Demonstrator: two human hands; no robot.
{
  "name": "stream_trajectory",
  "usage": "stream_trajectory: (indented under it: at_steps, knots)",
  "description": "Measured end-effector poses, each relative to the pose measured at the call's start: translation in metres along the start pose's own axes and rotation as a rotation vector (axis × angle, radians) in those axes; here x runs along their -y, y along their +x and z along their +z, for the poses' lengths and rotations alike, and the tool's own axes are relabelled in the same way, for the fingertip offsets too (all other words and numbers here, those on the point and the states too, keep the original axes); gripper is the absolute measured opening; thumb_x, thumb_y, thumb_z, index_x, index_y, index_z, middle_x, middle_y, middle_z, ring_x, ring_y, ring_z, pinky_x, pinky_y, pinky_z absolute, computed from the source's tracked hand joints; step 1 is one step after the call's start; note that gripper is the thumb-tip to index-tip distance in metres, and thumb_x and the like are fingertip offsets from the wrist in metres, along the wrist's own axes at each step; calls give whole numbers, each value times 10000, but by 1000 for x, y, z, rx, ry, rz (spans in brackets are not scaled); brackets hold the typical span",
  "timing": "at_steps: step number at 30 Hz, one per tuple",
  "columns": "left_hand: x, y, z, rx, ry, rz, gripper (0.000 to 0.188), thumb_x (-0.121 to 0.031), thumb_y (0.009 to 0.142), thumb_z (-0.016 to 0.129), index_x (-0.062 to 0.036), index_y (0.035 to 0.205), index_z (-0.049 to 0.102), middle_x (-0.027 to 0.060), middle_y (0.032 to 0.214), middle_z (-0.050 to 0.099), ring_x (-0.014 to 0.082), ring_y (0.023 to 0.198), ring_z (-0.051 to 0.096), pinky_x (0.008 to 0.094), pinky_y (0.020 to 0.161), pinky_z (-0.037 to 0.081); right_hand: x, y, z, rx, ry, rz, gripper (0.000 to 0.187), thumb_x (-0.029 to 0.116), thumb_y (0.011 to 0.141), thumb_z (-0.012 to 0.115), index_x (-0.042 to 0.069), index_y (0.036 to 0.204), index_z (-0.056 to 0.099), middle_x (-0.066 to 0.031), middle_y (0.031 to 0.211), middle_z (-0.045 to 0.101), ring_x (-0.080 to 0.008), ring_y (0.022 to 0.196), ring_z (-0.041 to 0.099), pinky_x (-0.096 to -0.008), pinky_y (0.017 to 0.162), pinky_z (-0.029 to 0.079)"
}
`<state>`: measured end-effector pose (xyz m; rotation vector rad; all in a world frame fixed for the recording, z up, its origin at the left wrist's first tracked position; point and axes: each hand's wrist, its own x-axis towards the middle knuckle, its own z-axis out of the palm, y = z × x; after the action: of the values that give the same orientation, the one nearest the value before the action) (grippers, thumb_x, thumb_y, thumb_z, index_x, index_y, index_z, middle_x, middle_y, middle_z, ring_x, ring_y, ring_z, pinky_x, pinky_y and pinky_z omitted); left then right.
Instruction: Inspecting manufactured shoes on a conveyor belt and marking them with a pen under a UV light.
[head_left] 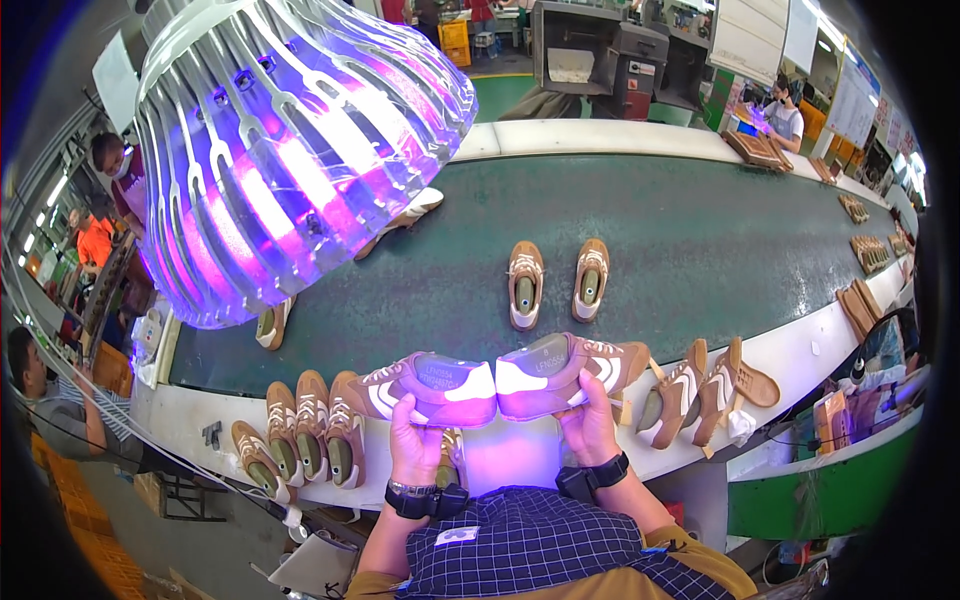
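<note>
My left hand (416, 443) is closed around a brown-and-white sneaker (425, 392), its toe pointing left. In my right hand (591, 428) is the matching sneaker (570, 372), toe pointing right. The two white heels meet or nearly meet in front of me, under purple light. Both shoes are held on their sides, thumbs up against them, the fingers mostly hidden behind. Below them, partly covered by my left hand, another shoe (450, 455) lies at the bench edge.
A large finned lamp (300, 150) glows purple at upper left. Beyond the white ledge runs a green conveyor belt (680, 230) carrying a pair of sneakers (525, 285). Several sneakers (312, 425) line the ledge on the left, others (676, 393) on the right. Other people work farther off.
</note>
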<state>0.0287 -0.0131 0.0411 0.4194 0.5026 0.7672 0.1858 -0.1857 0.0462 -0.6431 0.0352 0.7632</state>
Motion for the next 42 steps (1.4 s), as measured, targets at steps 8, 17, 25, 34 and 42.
stream_trajectory:
  at_steps: [8, 17, 25, 34, 42]
  knots:
    - [-3, -7, 8, 9, 31, 49, 384, -172, 843, 576, -44, 1197, 499, 66, 1137, 581, 205, 1056, 557, 375, 940, 446, 4, -3, 1, 44, -42, -18, 459, 253, 874, 569, 58, 1263, 423, -89, 1192, 556, -227, 1075, 566, -418, 910, 478]
    - [4, 1, 1, -29, -43, -16, 419, -183, 842, 568, -60, 1231, 469, 82, 1180, 565, 227, 1100, 544, 412, 935, 461, -3, 1, -3, 14, -33, -5, 450, 303, 886, 539, 96, 1273, 438, -74, 1213, 552, -226, 1082, 557, -412, 866, 491]
    - [6, 7, -5, -53, -78, -63, 398, -213, 847, 580, -71, 1208, 495, 68, 1148, 586, 219, 1064, 562, 412, 916, 471, -4, 0, 3, -20, 48, 9, 439, 251, 873, 570, 65, 1252, 447, -93, 1186, 568, -231, 1064, 574, -405, 898, 495]
    - [9, 8, -6, -81, -93, -62, 390, -235, 844, 594, -71, 1189, 512, 66, 1136, 588, 217, 1050, 561, 399, 915, 469, -8, 2, 0, -44, 66, 24, 410, 269, 879, 561, 84, 1234, 470, -79, 1152, 584, -214, 1037, 582, -383, 849, 511]
    - [10, 7, -8, -101, -105, -74, 396, -235, 842, 590, -73, 1194, 509, 67, 1143, 582, 220, 1054, 556, 412, 920, 466, -10, 1, 4, -68, 51, 7, 396, 290, 876, 563, 101, 1215, 487, -67, 1128, 589, -195, 969, 604, -333, 764, 529]
